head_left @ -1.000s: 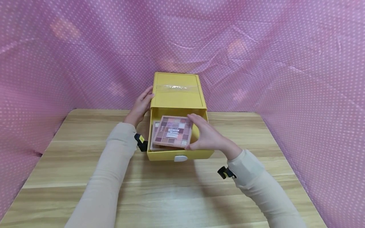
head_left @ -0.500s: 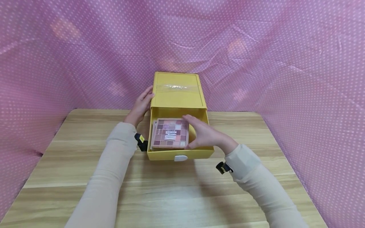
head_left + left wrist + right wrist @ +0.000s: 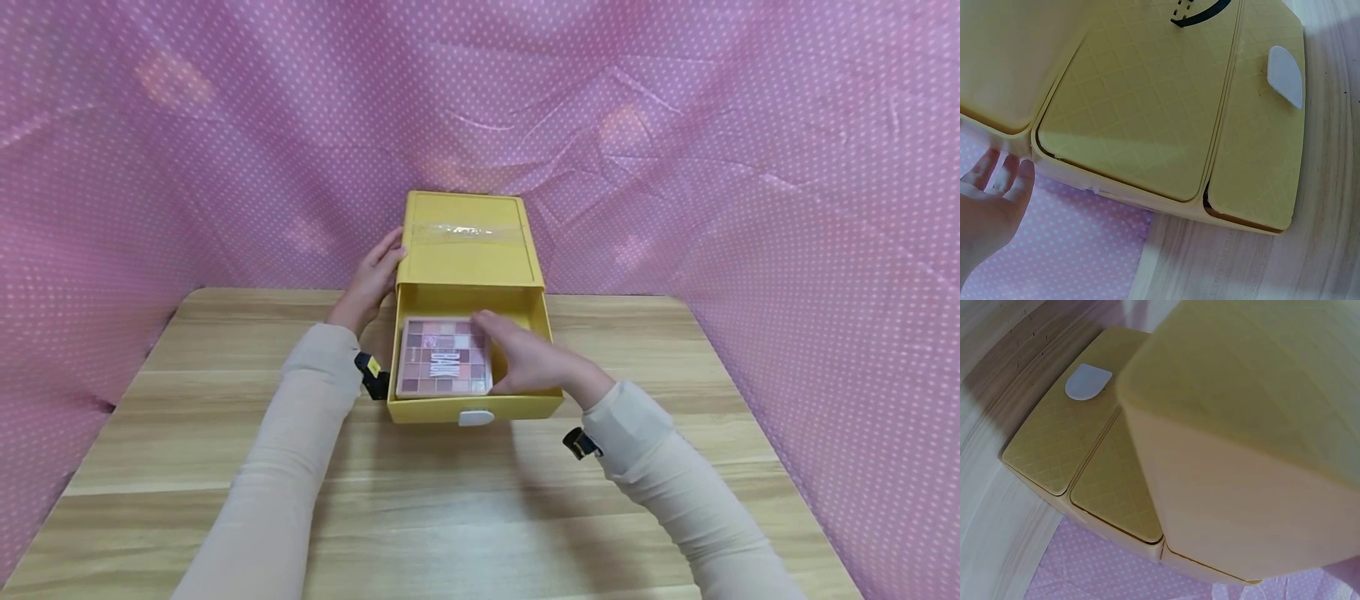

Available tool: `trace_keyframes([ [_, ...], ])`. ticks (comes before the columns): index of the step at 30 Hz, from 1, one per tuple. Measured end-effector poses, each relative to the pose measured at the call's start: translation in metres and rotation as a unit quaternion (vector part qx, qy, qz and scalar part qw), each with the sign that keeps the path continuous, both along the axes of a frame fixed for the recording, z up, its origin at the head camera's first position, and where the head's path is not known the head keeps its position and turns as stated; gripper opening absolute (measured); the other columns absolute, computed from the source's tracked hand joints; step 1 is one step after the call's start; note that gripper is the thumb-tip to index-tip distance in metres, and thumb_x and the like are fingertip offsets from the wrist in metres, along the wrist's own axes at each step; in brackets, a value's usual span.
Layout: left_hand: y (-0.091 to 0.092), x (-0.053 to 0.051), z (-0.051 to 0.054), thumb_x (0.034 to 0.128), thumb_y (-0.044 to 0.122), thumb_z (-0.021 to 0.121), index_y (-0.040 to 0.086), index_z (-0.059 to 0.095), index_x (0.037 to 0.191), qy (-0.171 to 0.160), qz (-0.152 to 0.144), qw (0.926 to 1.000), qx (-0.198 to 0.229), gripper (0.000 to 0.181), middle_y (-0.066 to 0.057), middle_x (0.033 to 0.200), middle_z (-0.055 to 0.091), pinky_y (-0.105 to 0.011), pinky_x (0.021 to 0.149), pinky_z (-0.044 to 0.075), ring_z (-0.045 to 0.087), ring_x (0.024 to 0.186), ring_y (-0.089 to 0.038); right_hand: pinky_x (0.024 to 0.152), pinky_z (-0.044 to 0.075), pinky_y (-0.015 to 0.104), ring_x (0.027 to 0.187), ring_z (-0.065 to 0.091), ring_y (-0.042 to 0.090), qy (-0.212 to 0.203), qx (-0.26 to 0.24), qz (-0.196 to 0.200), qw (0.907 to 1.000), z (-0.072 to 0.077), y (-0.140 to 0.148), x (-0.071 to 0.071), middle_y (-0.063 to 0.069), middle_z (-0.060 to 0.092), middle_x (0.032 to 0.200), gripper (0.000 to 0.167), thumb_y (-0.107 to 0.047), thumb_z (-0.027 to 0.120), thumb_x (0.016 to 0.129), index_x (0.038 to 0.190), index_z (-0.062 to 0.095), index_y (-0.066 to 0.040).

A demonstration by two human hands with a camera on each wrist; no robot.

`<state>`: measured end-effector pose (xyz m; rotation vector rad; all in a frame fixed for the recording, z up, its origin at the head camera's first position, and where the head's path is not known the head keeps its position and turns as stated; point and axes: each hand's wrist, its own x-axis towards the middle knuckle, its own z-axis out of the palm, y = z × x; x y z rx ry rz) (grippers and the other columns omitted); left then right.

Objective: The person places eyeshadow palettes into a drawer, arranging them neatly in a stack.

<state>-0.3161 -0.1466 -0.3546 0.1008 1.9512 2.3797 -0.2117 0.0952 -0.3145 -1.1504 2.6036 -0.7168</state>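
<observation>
A yellow drawer cabinet [image 3: 468,258] stands at the back of the table, its top drawer [image 3: 517,407] pulled out. Inside, an eyeshadow palette [image 3: 444,360] with a clear printed lid lies flat against the drawer's left side. My right hand [image 3: 538,360] grips its right edge, thumb at the near corner and fingers at the far one. Any palette beneath it is hidden now. My left hand [image 3: 369,279] rests against the cabinet's left side; the left wrist view shows its fingers [image 3: 1005,172] extended to the cabinet's edge. The right wrist view hardly shows the right hand.
Lower drawers with waffle-patterned fronts [image 3: 1135,106] and a white tab [image 3: 1285,76] sit below the pulled-out one. Clear tape [image 3: 465,232] crosses the cabinet top. A pink dotted cloth [image 3: 300,125] hangs behind the wooden table [image 3: 450,517].
My right hand has lowered the palette and shifted it left, turning it square with the drawer. It now covers the other palette seen beneath it earlier. The left hand has stayed in place.
</observation>
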Motion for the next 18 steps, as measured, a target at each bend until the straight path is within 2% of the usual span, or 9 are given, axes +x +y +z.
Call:
trace_keyframes([
  [3, 0.0001, -0.0002, 0.0001, 0.0891, 0.02, 0.047, 0.017, 0.03, 0.136, -0.002, -0.001, 1.0, 0.004, 0.05, -0.005, 0.136, 0.03, -0.024, 0.083, 0.042, 0.041, 0.113, -0.024, 0.102, 0.017, 0.031, 0.122, 0.025, 0.025, -0.004, 0.002, 0.003, 1.0, 0.0002, -0.0011, 0.0004, 0.017, 0.029, 0.132, 0.095, -0.011, 0.078, 0.058, 0.133, 0.021, 0.006],
  [9, 0.0003, -0.0001, 0.0001, 0.0893, 0.019, 0.047, 0.017, 0.03, 0.135, 0.001, -0.002, 0.9999, 0.013, 0.049, -0.006, 0.136, 0.03, -0.025, 0.085, 0.041, 0.04, 0.113, -0.023, 0.103, 0.007, 0.031, 0.128, 0.007, 0.024, -0.021, 0.019, -0.007, 0.9996, 0.0011, -0.0008, 0.0033, 0.016, 0.011, 0.14, 0.096, -0.009, 0.075, 0.063, 0.135, 0.013, 0.005],
  [18, 0.0001, -0.0001, 0.0003, 0.0895, 0.019, 0.047, 0.016, 0.029, 0.136, -0.001, -0.005, 0.9999, 0.009, 0.05, -0.006, 0.136, 0.028, -0.026, 0.089, 0.039, 0.038, 0.115, -0.024, 0.103, 0.006, 0.029, 0.128, 0.005, 0.021, -0.028, 0.018, -0.006, 0.9994, 0.0007, -0.0014, 0.004, 0.013, 0.007, 0.141, 0.097, -0.009, 0.074, 0.064, 0.136, 0.01, 0.003],
])
